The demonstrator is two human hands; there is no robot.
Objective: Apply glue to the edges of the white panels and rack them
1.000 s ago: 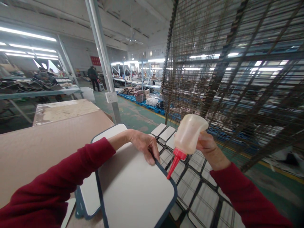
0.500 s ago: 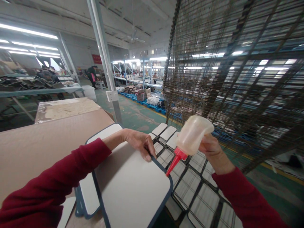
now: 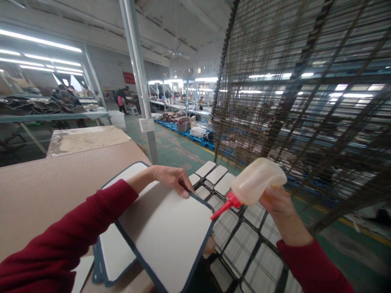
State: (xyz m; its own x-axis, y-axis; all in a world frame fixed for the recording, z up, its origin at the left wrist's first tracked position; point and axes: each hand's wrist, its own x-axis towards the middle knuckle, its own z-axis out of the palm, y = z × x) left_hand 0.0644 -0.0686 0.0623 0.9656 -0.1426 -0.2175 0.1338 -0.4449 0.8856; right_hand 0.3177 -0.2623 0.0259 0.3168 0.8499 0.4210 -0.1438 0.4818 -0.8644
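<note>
My left hand (image 3: 172, 179) pinches the far edge of a white panel (image 3: 171, 232) with a dark blue-grey rim, which tilts over a pile of similar panels (image 3: 117, 254). In my right hand (image 3: 276, 199) is a translucent squeeze bottle (image 3: 256, 181) with a red cap and nozzle (image 3: 227, 205). The bottle leans nozzle-down, its tip at the panel's right rim near the corner. Whether the tip touches the rim I cannot tell. Below the panel's right edge a small skin-toned shape (image 3: 210, 245) shows, too hidden to name.
Dark-framed white panels (image 3: 241, 240) lie in rows on a wire rack to the right. A large wire mesh (image 3: 290, 81) rises behind them. On the left is a tan board surface (image 3: 70, 179). A metal post (image 3: 139, 81) with a socket stands ahead. Other people work far off.
The bottle has tipped closer to level and its nozzle has moved slightly left along the rim. My left hand and the panel have shifted a little left.
</note>
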